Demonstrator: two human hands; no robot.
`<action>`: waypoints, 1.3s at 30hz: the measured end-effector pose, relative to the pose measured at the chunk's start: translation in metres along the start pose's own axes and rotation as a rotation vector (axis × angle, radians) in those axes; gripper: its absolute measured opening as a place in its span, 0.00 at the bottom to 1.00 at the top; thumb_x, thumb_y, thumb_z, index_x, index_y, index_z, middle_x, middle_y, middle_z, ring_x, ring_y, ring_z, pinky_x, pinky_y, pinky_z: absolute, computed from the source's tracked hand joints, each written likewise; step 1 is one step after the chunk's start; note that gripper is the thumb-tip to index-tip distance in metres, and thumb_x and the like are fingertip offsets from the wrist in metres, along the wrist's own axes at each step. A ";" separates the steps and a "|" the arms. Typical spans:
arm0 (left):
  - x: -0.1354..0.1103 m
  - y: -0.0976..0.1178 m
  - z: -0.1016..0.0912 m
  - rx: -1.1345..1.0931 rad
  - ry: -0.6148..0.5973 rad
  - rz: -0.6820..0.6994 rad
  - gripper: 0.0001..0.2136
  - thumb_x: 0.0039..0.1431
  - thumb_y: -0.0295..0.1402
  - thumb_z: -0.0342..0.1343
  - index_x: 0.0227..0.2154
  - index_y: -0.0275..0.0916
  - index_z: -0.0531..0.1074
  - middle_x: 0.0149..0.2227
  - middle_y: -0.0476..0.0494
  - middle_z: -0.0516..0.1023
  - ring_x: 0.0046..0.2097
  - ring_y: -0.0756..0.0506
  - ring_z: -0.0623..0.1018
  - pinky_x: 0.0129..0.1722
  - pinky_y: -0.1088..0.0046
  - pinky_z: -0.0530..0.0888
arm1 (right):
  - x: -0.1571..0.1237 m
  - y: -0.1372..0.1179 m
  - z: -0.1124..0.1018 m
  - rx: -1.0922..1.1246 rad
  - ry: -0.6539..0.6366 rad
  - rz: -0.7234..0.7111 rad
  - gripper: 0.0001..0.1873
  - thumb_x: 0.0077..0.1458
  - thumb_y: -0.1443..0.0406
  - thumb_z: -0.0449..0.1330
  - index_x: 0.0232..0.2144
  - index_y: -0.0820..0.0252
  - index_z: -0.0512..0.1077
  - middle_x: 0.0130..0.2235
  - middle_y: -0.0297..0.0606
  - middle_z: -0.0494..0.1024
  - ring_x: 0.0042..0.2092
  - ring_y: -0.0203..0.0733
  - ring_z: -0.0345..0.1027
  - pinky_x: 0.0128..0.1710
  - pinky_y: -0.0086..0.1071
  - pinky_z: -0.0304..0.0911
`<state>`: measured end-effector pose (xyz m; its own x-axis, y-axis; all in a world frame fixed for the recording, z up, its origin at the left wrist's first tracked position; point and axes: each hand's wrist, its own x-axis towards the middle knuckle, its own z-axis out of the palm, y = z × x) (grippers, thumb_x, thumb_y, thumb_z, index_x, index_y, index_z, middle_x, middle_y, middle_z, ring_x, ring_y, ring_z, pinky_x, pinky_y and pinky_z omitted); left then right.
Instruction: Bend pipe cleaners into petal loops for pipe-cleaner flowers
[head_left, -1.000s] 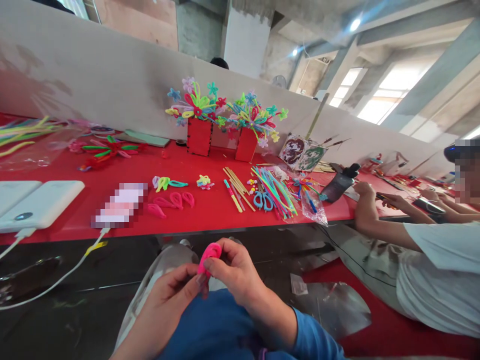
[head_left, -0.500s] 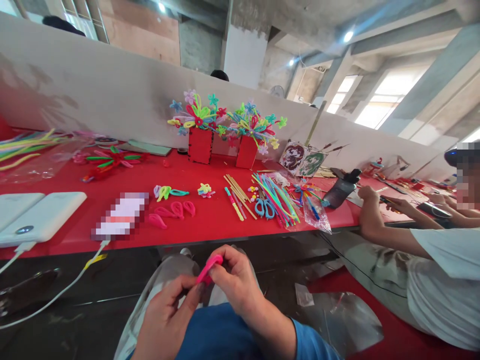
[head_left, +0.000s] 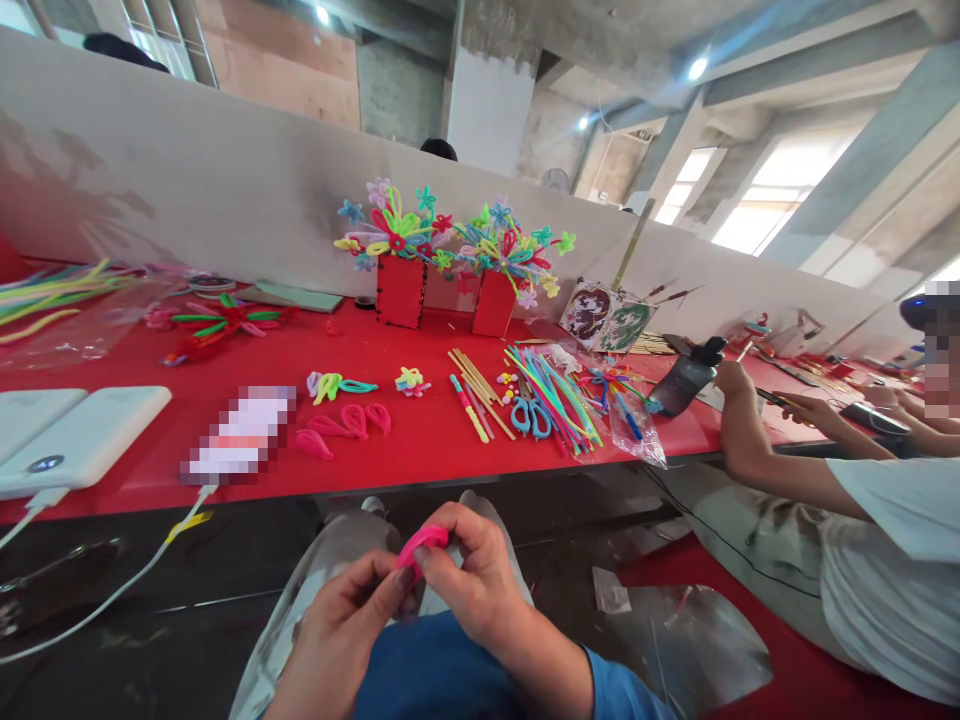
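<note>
Both my hands meet low in the middle, over my lap. My left hand [head_left: 341,630] and my right hand [head_left: 469,580] pinch a bent pink pipe cleaner loop [head_left: 420,545] between fingertips. On the red table [head_left: 420,440] in front lie three finished pink loops [head_left: 343,422], a small green and yellow twist [head_left: 334,385], blue scissors [head_left: 529,415] and a bundle of coloured pipe cleaners [head_left: 555,385]. Two red boxes [head_left: 400,290] filled with pipe cleaner flowers stand at the back.
Two white power banks [head_left: 75,435] with cables sit at the left, beside a blurred phone [head_left: 240,432]. A person in a white shirt [head_left: 862,540] sits at the right, arms on the table. A grey partition wall [head_left: 187,180] backs the table.
The pink loop has been squeezed flatter between my fingers and my hands have sunk slightly lower in view. The camera has tilted up a little.
</note>
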<state>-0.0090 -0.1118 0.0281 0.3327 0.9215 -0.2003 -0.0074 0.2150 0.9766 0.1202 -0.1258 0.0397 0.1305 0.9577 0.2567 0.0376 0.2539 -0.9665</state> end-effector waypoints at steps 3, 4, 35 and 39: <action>0.001 -0.006 -0.001 -0.064 0.018 0.012 0.16 0.45 0.46 0.59 0.14 0.40 0.69 0.17 0.52 0.67 0.23 0.50 0.66 0.24 0.77 0.66 | 0.002 0.005 -0.002 0.080 -0.034 0.076 0.05 0.46 0.65 0.58 0.26 0.62 0.69 0.25 0.34 0.71 0.26 0.33 0.64 0.27 0.27 0.61; 0.001 -0.007 -0.001 -0.079 0.036 0.017 0.15 0.45 0.46 0.59 0.15 0.41 0.70 0.17 0.52 0.68 0.24 0.50 0.67 0.25 0.78 0.66 | 0.003 0.007 -0.003 0.109 -0.054 0.110 0.08 0.46 0.63 0.59 0.28 0.62 0.69 0.26 0.34 0.72 0.27 0.33 0.64 0.28 0.26 0.61; -0.002 -0.003 0.000 0.150 -0.236 -0.101 0.14 0.47 0.46 0.56 0.21 0.40 0.73 0.20 0.51 0.70 0.24 0.49 0.67 0.24 0.76 0.64 | 0.006 0.009 -0.012 0.233 -0.120 0.223 0.11 0.45 0.60 0.60 0.23 0.61 0.64 0.18 0.29 0.68 0.18 0.30 0.61 0.19 0.23 0.58; 0.001 -0.008 -0.004 0.310 -0.296 -0.071 0.16 0.51 0.46 0.50 0.20 0.40 0.69 0.20 0.52 0.68 0.25 0.49 0.66 0.25 0.76 0.64 | 0.006 0.009 -0.014 0.209 -0.155 0.231 0.13 0.44 0.58 0.61 0.23 0.62 0.64 0.20 0.30 0.68 0.20 0.29 0.60 0.21 0.23 0.57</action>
<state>-0.0123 -0.1114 0.0196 0.5782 0.7659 -0.2813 0.2939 0.1261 0.9475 0.1353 -0.1198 0.0323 -0.0403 0.9983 0.0429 -0.1809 0.0350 -0.9829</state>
